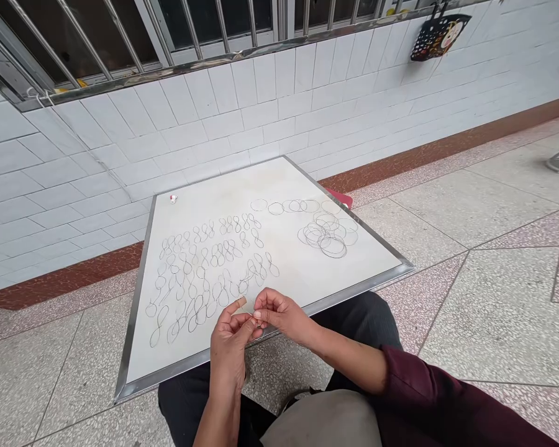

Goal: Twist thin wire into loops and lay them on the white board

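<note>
My left hand [233, 335] and my right hand [279, 313] meet over the table's near edge, thumbs and fingertips pinched close together. Between them is a thin wire loop [259, 336], of which only a small part shows below the fingers. Beyond my hands, on the white table [242, 180], lie rows of thin wires twisted into figure eights [198, 310]. To the right is a loose pile of round wire loops [331, 245], with a line of single loops [276, 208] behind it.
A small red and white object [173, 199] sits at the table's far left corner. Metal framing [377, 279] edges the tabletop. Behind stands a tiled wall with a barred window and a hanging black basket [435, 38]. Something red [340, 198] shows beyond the right edge.
</note>
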{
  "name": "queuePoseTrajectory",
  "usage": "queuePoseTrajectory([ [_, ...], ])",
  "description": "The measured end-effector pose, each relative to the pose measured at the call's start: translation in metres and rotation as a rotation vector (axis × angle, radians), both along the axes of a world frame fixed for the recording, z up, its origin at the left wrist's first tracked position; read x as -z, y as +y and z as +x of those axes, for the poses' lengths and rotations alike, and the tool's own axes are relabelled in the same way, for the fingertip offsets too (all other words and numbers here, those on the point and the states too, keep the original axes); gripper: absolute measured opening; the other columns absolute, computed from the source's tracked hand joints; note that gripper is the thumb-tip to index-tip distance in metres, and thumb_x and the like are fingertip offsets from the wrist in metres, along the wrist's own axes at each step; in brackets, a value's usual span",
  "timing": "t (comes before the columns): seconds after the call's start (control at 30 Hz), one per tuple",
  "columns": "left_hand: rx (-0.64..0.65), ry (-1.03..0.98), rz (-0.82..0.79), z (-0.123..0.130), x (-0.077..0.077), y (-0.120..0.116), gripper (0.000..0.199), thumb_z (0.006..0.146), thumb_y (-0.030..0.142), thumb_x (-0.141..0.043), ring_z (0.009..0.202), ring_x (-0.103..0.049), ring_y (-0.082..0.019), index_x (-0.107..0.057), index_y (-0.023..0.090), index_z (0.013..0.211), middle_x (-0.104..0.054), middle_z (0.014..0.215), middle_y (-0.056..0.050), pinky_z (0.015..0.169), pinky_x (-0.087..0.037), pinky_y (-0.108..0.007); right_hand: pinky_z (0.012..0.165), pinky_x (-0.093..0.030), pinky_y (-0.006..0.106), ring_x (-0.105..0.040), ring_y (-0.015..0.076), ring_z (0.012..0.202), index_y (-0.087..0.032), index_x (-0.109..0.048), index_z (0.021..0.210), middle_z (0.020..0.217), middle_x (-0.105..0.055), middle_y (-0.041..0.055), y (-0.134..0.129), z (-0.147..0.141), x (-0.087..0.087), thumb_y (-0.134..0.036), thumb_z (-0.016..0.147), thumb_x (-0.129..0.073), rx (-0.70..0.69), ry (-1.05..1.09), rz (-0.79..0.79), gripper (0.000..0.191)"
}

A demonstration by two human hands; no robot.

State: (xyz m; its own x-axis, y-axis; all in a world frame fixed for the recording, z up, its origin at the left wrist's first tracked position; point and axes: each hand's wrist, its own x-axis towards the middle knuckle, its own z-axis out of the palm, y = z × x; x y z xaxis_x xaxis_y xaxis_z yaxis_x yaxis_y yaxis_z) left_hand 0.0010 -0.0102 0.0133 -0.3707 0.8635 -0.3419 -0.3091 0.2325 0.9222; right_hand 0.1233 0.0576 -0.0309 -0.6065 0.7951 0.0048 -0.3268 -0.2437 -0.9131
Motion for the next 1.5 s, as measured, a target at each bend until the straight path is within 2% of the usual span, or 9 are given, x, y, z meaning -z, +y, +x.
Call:
queuePoseTrajectory([
  [0.23,-0.012,-0.033,0.014,0.0,0.002,-0.004,0.057,0.061,0.03,-0.084,0.066,-0.065,-0.015,-0.064,0.016,0.112,-0.067,0.07,0.0,0.07,-0.055,-0.031,0.066,-0.049,0.03,-0.059,0.0141,0.069,-0.021,-0.06,0.086,0.08,-0.063,-0.0003,-0.01,0.004,0.001,-0.038,0.083,-0.068,0.1,-0.175,0.194,0.019],
  [0.3,0.009,-0.026,0.006,0.0,0.002,-0.005,0.056,0.06,0.031,-0.084,0.067,-0.066,-0.016,-0.066,0.016,0.111,-0.068,0.071,0.0,0.072,-0.055,-0.032,0.065,-0.049,0.03,-0.061,0.0145,0.069,-0.022,-0.06,0.085,0.079,-0.063,-0.0003,-0.011,0.005,0.002,-0.038,0.084,-0.067,0.102,-0.2,0.197,0.018],
  [0.5,0.054,-0.009,0.033,-0.003,0.002,-0.009,0.056,0.061,0.032,-0.085,0.074,-0.068,-0.018,-0.068,0.018,0.113,-0.07,0.074,-0.001,0.078,-0.056,-0.035,0.068,-0.052,0.033,-0.063,0.0152,0.066,-0.021,-0.056,0.086,0.074,-0.063,-0.0016,-0.01,0.006,0.001,-0.045,0.083,-0.069,-0.018,-0.095,0.084,0.028],
  [0.6,0.086,-0.009,0.047,-0.005,0.002,-0.01,0.058,0.063,0.033,-0.084,0.076,-0.069,-0.019,-0.067,0.019,0.117,-0.071,0.079,-0.003,0.08,-0.056,-0.036,0.065,-0.049,0.03,-0.059,0.014,0.064,-0.021,-0.055,0.084,0.071,-0.059,-0.0025,-0.01,0.007,0.0,-0.046,0.083,-0.068,-0.009,-0.129,0.125,0.028],
  [0.8,0.067,0.005,0.033,-0.004,0.002,-0.011,0.059,0.063,0.033,-0.085,0.068,-0.068,-0.016,-0.066,0.016,0.116,-0.069,0.07,0.0,0.075,-0.056,-0.033,0.067,-0.047,0.03,-0.055,0.0127,0.065,-0.021,-0.052,0.085,0.074,-0.055,-0.0029,-0.013,0.008,-0.005,-0.048,0.087,-0.062,-0.031,-0.14,0.178,0.029],
  [1.1,0.038,-0.056,0.049,-0.003,0.002,-0.012,0.057,0.062,0.031,-0.085,0.067,-0.068,-0.016,-0.066,0.017,0.114,-0.068,0.07,0.001,0.073,-0.056,-0.031,0.067,-0.048,0.03,-0.056,0.0131,0.067,-0.02,-0.058,0.094,0.076,-0.057,-0.0008,-0.016,0.011,-0.005,-0.049,0.094,-0.052,-0.015,-0.181,0.258,0.029],
  [1.17,0.024,-0.054,0.056,-0.004,0.002,-0.013,0.056,0.062,0.031,-0.085,0.067,-0.067,-0.015,-0.066,0.017,0.114,-0.068,0.07,0.001,0.073,-0.055,-0.03,0.069,-0.049,0.031,-0.059,0.0134,0.07,-0.02,-0.06,0.097,0.082,-0.061,0.0007,-0.016,0.012,-0.005,-0.045,0.093,-0.055,-0.026,-0.172,0.271,0.026],
  [1.27,0.029,-0.046,0.049,-0.004,0.003,-0.015,0.055,0.065,0.031,-0.084,0.067,-0.065,-0.014,-0.065,0.018,0.115,-0.067,0.071,0.001,0.071,-0.055,-0.029,0.075,-0.053,0.032,-0.066,0.0152,0.079,-0.02,-0.063,0.098,0.091,-0.066,0.0023,-0.018,0.014,-0.003,-0.04,0.087,-0.067,-0.055,-0.095,0.202,0.024],
  [1.5,0.044,-0.052,0.025,-0.005,0.003,-0.016,0.055,0.066,0.03,-0.083,0.066,-0.064,-0.014,-0.065,0.016,0.115,-0.066,0.07,0.001,0.068,-0.056,-0.028,0.073,-0.053,0.031,-0.067,0.0158,0.079,-0.019,-0.066,0.088,0.086,-0.069,0.0018,-0.019,0.013,0.002,-0.039,0.079,-0.075,0.017,-0.13,0.154,0.023],
])
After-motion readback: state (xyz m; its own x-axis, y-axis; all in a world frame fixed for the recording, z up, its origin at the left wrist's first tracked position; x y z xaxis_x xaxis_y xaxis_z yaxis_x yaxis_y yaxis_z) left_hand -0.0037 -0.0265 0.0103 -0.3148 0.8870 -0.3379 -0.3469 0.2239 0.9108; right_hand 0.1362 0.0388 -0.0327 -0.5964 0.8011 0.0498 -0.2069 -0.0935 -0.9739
